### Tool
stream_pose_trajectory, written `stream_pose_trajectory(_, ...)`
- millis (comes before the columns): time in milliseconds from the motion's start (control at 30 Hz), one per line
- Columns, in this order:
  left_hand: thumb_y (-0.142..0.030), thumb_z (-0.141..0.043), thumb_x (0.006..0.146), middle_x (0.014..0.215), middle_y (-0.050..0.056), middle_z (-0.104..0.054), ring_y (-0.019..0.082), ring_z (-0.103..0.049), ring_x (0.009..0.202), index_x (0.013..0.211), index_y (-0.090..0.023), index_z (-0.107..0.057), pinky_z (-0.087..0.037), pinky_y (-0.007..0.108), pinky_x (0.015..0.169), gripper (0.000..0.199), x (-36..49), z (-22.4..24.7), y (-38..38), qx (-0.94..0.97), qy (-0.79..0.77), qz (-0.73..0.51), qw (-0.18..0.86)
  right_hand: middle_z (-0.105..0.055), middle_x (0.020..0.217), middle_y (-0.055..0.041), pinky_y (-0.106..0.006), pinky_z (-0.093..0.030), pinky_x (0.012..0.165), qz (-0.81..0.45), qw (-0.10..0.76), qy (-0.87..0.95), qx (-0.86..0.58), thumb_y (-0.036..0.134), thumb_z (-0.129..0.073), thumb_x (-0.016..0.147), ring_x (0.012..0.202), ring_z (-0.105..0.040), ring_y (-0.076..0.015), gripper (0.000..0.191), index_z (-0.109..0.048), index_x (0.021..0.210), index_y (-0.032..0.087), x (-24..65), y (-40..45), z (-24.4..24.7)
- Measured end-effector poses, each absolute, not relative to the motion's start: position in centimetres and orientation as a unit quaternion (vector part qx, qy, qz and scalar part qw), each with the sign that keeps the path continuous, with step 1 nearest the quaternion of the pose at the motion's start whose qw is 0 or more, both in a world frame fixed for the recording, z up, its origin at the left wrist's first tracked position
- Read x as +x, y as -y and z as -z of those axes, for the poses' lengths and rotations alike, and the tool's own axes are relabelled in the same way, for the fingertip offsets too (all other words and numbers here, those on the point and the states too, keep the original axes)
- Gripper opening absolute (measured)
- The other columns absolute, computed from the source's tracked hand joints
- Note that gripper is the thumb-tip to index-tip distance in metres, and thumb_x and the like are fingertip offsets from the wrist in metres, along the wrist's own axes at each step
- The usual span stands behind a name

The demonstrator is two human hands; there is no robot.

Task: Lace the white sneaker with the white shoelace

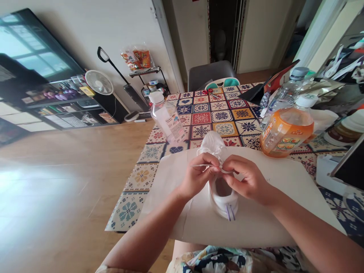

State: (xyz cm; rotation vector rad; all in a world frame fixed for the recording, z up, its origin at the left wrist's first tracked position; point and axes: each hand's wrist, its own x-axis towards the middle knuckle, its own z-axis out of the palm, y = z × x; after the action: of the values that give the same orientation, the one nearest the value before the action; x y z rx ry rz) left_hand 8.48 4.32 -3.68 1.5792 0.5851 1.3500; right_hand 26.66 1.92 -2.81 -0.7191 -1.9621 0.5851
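Note:
A white sneaker [223, 201] rests on a white sheet [256, 223], its toe pointing away from me and its heel, with purple stripes, towards me. Above its opening, my left hand [201, 172] pinches a white shoelace [200, 165] between thumb and forefinger. My right hand [246, 176] is close against it, thumb and forefinger closed on the lace from the other side. The fingertips of both hands nearly meet over the upper lacing. They cover part of the shoe's tongue and the knot area, so how the lace is crossed cannot be made out.
A clear bottle [170, 121] stands left of the shoe, beyond the sheet. On the right are an orange-labelled bottle [287, 129], a clear water bottle [284, 91] and a dark tablet [264, 85]. Red scissors [209, 92] lie at the far edge of the patterned tablecloth [199, 108].

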Motion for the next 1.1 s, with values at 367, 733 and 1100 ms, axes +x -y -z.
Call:
stream_pose_trajectory(367,-0.044,-0.089,0.062,0.063,0.0,-0.067,0.011,-0.059,0.059,0.065,-0.017,-0.069,-0.047,0.023,0.059,0.033,8.7,4.3,-4.1,0.561,-0.299,-0.532,0.559,-0.067,0.082,-0.0035,-0.026,-0.052,0.064,-0.005,0.491,0.829,-0.268,0.013,-0.061,0.093,0.07,-0.062,-0.0147,0.015,-0.057,0.104,0.022,26.5,-2.2,3.5)
stream_pose_trajectory(733,-0.05,-0.083,0.069,0.064,0.002,-0.067,0.013,-0.059,0.061,0.068,-0.016,-0.07,-0.047,0.025,0.061,0.036,8.9,4.0,-4.1,0.602,-0.309,-0.523,0.518,-0.067,0.087,-0.0057,-0.029,-0.051,0.067,-0.049,0.5,0.817,-0.284,0.012,-0.054,0.093,0.075,-0.062,-0.0168,0.013,-0.061,0.099,0.021,26.7,-1.6,3.1)
stream_pose_trajectory(1100,-0.04,-0.074,0.082,0.073,-0.003,-0.066,0.01,-0.062,0.068,0.075,-0.02,-0.054,-0.053,0.024,0.072,0.029,8.8,3.8,-6.2,0.321,-0.275,-0.626,0.655,-0.063,0.097,-0.0055,-0.045,-0.05,0.093,-0.421,0.637,0.58,-0.283,0.044,-0.057,0.094,0.104,-0.061,-0.0248,0.02,-0.055,0.085,0.026,27.3,-2.8,2.7)
